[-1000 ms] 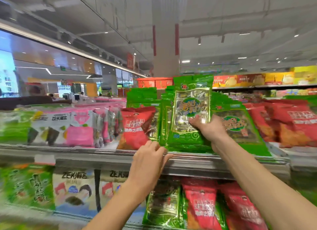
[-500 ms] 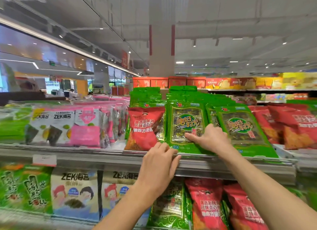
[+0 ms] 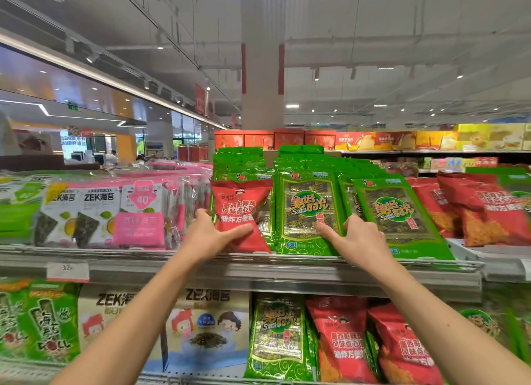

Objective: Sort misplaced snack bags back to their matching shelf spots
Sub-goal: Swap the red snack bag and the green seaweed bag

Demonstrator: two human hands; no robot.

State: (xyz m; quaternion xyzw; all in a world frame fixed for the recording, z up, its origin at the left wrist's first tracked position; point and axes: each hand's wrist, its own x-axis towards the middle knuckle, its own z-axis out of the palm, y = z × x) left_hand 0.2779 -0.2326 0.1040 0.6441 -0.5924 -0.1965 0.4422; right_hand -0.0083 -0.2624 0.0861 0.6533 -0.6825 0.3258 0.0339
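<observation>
Here, in the head view, the left hand grips a red snack bag at its lower left corner, thumb across the front and fingers behind, the bag standing at the front edge of the upper shelf among green seaweed bags. The right hand rests with fingers spread on the front green seaweed bag, just beside the red one.

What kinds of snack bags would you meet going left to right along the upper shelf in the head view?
Light green bags → white seaweed bags → pink bags → single red bag, gripped by the left hand → green seaweed bags, touched by the right hand → red bags.
</observation>
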